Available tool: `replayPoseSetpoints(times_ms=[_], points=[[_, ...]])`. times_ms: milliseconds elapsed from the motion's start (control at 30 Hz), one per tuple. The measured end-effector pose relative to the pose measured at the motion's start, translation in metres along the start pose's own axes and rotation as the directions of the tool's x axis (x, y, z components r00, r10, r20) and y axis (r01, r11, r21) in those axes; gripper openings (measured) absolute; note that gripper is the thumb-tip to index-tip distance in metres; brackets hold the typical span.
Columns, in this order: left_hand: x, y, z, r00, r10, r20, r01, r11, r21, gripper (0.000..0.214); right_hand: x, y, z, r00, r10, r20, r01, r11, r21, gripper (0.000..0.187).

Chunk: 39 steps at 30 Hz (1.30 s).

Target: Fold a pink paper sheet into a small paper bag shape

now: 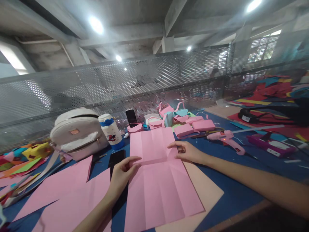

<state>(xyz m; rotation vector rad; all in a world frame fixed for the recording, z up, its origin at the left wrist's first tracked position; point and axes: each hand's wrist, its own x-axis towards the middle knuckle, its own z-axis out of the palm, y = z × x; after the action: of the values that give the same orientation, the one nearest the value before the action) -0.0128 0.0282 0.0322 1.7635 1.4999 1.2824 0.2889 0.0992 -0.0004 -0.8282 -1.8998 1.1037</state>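
A pink sheet of paper (pixel 159 193), marked with lengthwise and crosswise creases, lies in front of me, partly over a pale peach sheet (pixel 207 190). My left hand (pixel 123 172) pinches its left edge near the crosswise crease, thumb and forefinger at the paper. On the opposite edge, my right hand (pixel 184 151) grips the sheet with curled fingers. The paper's upper half tilts up towards the far side. A black phone-like object (pixel 117 158) lies beside my left hand, and more pink sheets (pixel 74 199) spread to the left.
Behind the paper stand small pink paper bags (pixel 183 130), a propped phone (pixel 131 117) and a white-blue bottle (pixel 111 133). A white backpack (pixel 77 132) sits left. Right of my arm are a pink glue gun (pixel 227 140) and a purple device (pixel 271 145). Mesh panels (pixel 149 77) close off the back.
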Motion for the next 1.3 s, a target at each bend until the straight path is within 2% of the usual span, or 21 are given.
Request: replayPoseSetpoints(times_ms=[200,267,433,500,567,667,733,767,833,900,967,1000,1033,1167,1300], points=[[0.001,0.001,-0.001,0.996,-0.081,0.020,0.081,0.997,-0.006,0.037,0.001,-0.005,-0.003,0.998,0.067,-0.003,-0.067,0.997,0.049,0.041],[0.002,0.000,0.000,0.997,-0.074,0.009,0.075,0.996,-0.038,0.041,0.002,-0.006,-0.005,0.996,0.094,0.007,-0.094,0.993,0.070,0.042],[0.004,-0.004,0.001,0.999,-0.052,0.011,0.053,0.974,-0.221,0.079,0.003,-0.012,-0.006,0.994,0.108,0.024,-0.110,0.988,0.112,0.056],[0.006,-0.005,-0.001,0.997,-0.082,0.014,0.083,0.967,-0.242,0.085,0.002,-0.017,-0.006,0.991,0.113,0.074,-0.119,0.989,0.084,0.063],[0.010,-0.004,-0.005,0.997,-0.075,0.001,0.073,0.967,-0.242,0.079,0.002,-0.021,-0.008,0.991,0.110,0.073,-0.109,0.994,-0.017,0.060],[0.018,0.003,-0.013,0.995,-0.051,0.085,0.067,0.977,-0.204,0.067,0.005,-0.028,-0.012,0.992,-0.040,-0.118,0.011,0.972,-0.235,0.043],[0.024,0.014,-0.015,0.970,-0.063,0.236,0.109,0.977,-0.186,0.064,0.010,-0.036,-0.014,0.963,-0.181,-0.200,0.106,0.936,-0.336,0.040],[0.027,0.021,-0.014,0.946,-0.065,0.318,0.127,0.976,-0.178,0.064,0.013,-0.041,-0.015,0.954,-0.228,-0.196,0.141,0.915,-0.377,0.043],[0.033,0.036,-0.008,0.892,-0.031,0.451,0.099,0.987,-0.128,0.064,0.019,-0.055,-0.013,0.949,-0.283,-0.136,0.193,0.867,-0.458,0.053],[0.040,0.051,0.003,0.836,0.057,0.546,-0.018,0.997,-0.076,0.064,0.026,-0.071,-0.009,0.968,-0.251,-0.008,0.217,0.853,-0.476,0.063],[0.046,0.064,0.015,0.761,0.128,0.636,-0.110,0.992,-0.069,0.068,0.033,-0.083,-0.006,0.977,-0.092,0.193,0.161,0.911,-0.380,0.065],[0.049,0.068,0.022,0.729,0.126,0.673,-0.115,0.991,-0.062,0.066,0.037,-0.087,-0.005,0.961,-0.016,0.275,0.117,0.927,-0.357,0.065],[0.051,0.072,0.027,0.714,0.106,0.692,-0.114,0.993,-0.034,0.063,0.041,-0.089,-0.005,0.941,0.043,0.334,0.083,0.932,-0.352,0.064],[0.048,0.071,0.037,0.722,-0.045,0.691,-0.073,0.987,0.140,0.056,0.046,-0.085,-0.011,0.897,0.134,0.422,0.080,0.888,-0.452,0.044],[0.038,0.057,0.030,0.727,-0.171,0.665,-0.065,0.947,0.315,0.066,0.039,-0.075,-0.018,0.883,0.170,0.437,0.089,0.854,-0.513,0.023]])
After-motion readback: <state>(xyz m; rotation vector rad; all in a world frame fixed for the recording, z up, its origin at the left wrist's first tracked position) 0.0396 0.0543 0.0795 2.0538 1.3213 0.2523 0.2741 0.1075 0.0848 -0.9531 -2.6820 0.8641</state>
